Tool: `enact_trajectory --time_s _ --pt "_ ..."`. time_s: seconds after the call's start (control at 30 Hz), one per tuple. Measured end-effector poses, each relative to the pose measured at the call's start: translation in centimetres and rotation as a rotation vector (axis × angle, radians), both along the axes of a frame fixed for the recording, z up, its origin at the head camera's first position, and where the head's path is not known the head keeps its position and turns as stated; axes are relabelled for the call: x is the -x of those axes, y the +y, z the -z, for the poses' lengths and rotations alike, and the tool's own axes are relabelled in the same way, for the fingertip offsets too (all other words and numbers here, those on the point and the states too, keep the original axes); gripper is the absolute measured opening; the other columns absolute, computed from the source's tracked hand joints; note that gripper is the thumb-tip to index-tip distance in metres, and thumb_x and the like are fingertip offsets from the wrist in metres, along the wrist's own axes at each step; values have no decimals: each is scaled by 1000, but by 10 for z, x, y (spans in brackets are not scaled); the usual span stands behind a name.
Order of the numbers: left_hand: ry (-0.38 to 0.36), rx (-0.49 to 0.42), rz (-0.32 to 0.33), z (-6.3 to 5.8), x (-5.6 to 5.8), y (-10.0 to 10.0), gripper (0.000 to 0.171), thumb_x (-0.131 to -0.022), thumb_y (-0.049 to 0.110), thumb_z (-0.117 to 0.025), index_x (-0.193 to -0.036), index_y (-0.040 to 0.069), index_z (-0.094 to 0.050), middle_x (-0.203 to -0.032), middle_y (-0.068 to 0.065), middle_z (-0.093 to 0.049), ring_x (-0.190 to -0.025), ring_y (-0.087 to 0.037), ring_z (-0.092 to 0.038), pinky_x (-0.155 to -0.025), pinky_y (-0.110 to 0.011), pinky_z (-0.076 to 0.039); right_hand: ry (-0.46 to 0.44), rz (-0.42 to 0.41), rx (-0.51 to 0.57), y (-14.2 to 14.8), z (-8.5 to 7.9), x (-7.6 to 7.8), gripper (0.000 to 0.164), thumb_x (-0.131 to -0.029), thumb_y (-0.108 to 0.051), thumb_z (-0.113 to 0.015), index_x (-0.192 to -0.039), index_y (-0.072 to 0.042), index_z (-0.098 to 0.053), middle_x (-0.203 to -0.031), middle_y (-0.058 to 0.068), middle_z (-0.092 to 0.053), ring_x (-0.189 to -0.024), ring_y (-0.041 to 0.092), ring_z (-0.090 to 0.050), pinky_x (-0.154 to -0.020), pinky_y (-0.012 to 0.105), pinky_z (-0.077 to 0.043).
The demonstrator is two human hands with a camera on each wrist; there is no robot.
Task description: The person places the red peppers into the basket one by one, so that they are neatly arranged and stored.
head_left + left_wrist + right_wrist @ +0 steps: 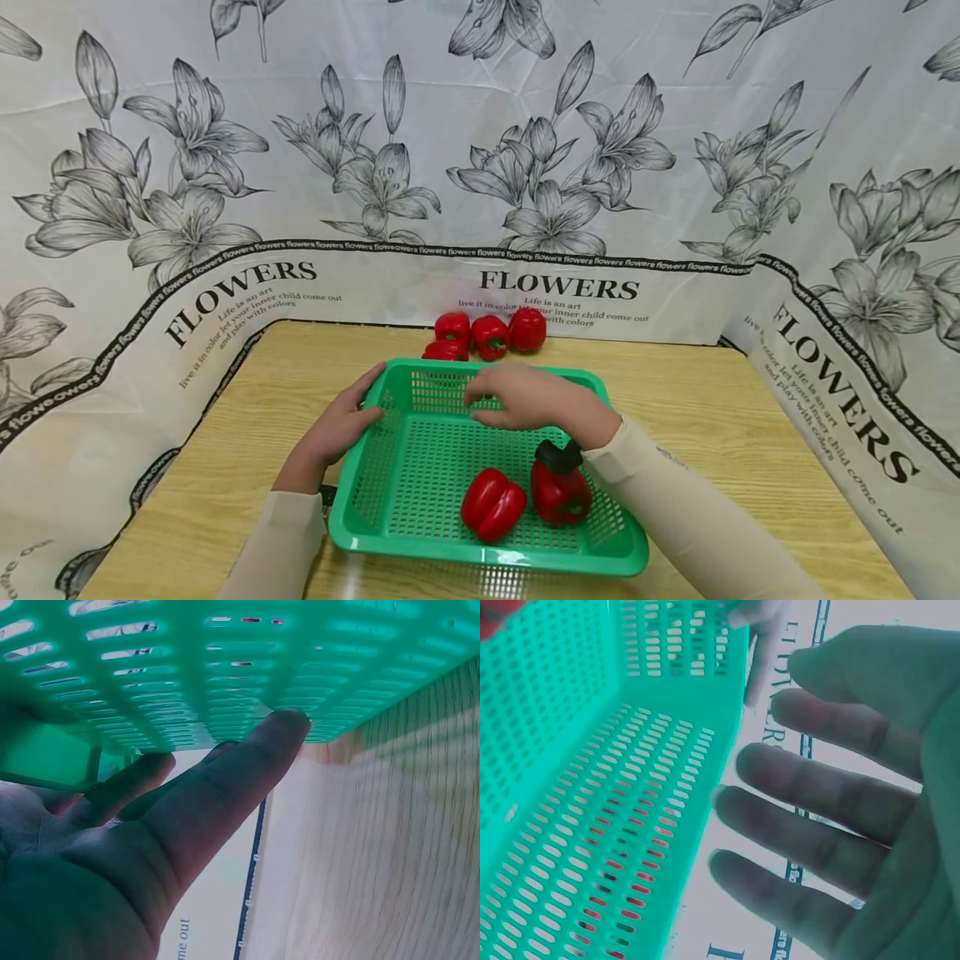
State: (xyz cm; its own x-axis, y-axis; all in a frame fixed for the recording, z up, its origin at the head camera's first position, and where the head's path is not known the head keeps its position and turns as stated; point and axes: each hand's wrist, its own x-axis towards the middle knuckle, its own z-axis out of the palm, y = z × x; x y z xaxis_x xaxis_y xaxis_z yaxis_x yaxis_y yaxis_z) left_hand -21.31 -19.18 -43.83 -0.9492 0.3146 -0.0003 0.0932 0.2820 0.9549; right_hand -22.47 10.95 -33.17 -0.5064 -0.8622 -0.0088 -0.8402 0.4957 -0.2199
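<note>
A green plastic basket (420,546) with slotted walls stands in front of me. My left hand (341,429) holds its left rim near the far corner, thumb over the rim. In the left wrist view, fingers (225,791) lie against the outside of the slotted wall. Above the basket's far side hovers my right hand (521,398), its fingers loosely bent and holding nothing. Inside the basket, toward the near right, lie a red bell pepper (492,506) and a second red bell pepper (562,498), partly covered by the black wrist device (558,457).
Behind the basket, near the back wall, sit more red bell peppers (491,337), one (446,351) partly hidden by the basket's far rim. The wood-grain table (720,417) is bordered by a flower-printed cloth (390,287) at the back and sides.
</note>
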Motion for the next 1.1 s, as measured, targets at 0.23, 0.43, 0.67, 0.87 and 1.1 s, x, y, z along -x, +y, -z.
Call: enact_trajectory --time_s 0.23,0.43,0.67,0.87,1.1 --pt "-2 -10 10 2 1 -3 74 -94 6 -48 -157 22 -13 -150 -26 -34 -105 -35 -60 -68 -39 -57 61 63 62 -6 -4 26 20 -92 -24 -63 -108 -15 -71 -107 -2 -70 -101 16 -65 -91 33 -52" --pt "-9 -9 16 3 4 -4 74 -94 6 -48 -157 24 -13 -150 -26 -34 -104 -33 -61 -68 -39 -57 48 140 98 -11 -5 50 17 -93 -24 -61 -104 -17 -71 -99 -5 -68 -90 12 -60 -84 30 -51" --pt "-11 -10 22 2 1 -5 74 -94 5 -48 -157 22 -14 -149 -27 -35 -102 -34 -61 -67 -40 -58 4 223 107 -17 -2 76 19 -96 -24 -58 -107 -16 -71 -105 -4 -68 -93 13 -60 -86 32 -51" --pt "-14 -14 26 2 0 -6 75 -94 5 -49 -157 24 -14 -151 -26 -32 -111 -39 -58 -70 -40 -57 -62 287 101 -24 2 91 28 -96 -22 -54 -117 -12 -68 -117 2 -67 -97 18 -60 -88 35 -51" --pt "-5 -15 27 3 1 -5 75 -93 3 -48 -157 22 -14 -151 -26 -33 -116 -41 -54 -72 -39 -57 -183 364 115 -30 11 104 33 -97 -27 -53 -125 -12 -63 -121 5 -64 -61 14 -54 -62 29 -47"
